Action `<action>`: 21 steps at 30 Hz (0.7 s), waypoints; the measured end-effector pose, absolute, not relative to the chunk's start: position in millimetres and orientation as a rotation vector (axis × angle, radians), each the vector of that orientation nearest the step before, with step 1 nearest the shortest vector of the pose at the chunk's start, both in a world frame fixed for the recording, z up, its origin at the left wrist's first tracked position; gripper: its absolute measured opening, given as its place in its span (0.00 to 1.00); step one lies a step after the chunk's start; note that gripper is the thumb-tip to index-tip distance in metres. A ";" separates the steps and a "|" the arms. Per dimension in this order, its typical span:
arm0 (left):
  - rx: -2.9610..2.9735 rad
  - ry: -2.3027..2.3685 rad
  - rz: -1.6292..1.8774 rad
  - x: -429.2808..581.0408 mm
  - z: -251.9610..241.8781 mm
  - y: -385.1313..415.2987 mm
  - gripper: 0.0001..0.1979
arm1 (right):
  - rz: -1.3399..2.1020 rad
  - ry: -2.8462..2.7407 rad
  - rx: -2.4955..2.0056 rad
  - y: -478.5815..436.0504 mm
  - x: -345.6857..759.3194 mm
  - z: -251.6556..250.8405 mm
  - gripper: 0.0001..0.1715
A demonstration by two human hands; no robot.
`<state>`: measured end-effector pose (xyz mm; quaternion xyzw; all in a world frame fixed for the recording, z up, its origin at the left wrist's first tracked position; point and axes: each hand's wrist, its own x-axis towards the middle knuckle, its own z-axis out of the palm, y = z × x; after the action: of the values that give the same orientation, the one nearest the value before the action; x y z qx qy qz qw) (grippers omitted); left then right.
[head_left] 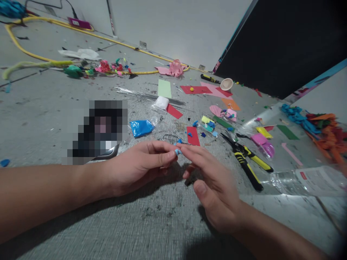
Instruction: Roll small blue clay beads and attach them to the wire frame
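Note:
In the head view, my left hand (141, 162) pinches a small light-blue piece of modelling clay (178, 152) between thumb and fingertips. My right hand (217, 191) has its fingers stretched toward the clay, the fingertips touching or nearly touching it, while its thumb stands well apart. Just beyond the fingers lie a thin wire loop (170, 137) and a red paper strip (193, 135) with blue bits on it. A blue clay packet (142, 128) rests past my left hand. Pliers with black and yellow handles (245, 155) lie open to the right of my right hand.
A clear plastic bottle (309, 180) lies on its side at right, near crumpled orange paper (325, 133). Further off are a bundle of wires (141, 93), a white packet (162, 103), a yellow cable (108, 39) and colourful clay pieces (108, 67). A pixelated dark object (97, 133) sits at left.

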<state>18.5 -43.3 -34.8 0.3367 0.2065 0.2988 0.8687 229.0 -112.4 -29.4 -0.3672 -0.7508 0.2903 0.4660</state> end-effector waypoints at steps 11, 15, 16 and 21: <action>0.671 0.474 0.582 18.6 -36.0 -43.2 0.08 | 0.763 -1.869 -0.932 -113.7 230.9 -29.4 0.31; 0.663 0.447 0.564 18.2 -37.0 -42.2 0.09 | 0.778 -1.880 -0.914 -113.4 231.3 -29.1 0.32; 0.666 0.447 0.563 18.1 -37.0 -42.2 0.10 | 0.782 -1.880 -0.908 -113.4 231.5 -29.1 0.32; 0.695 0.459 0.579 18.0 -36.6 -43.1 0.10 | 0.810 -1.872 -0.905 -113.6 232.0 -29.2 0.32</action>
<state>18.0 -43.1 -36.6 0.3328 0.2198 0.2774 0.8740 232.0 -113.6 -29.2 -0.3642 -0.7534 0.3261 0.4397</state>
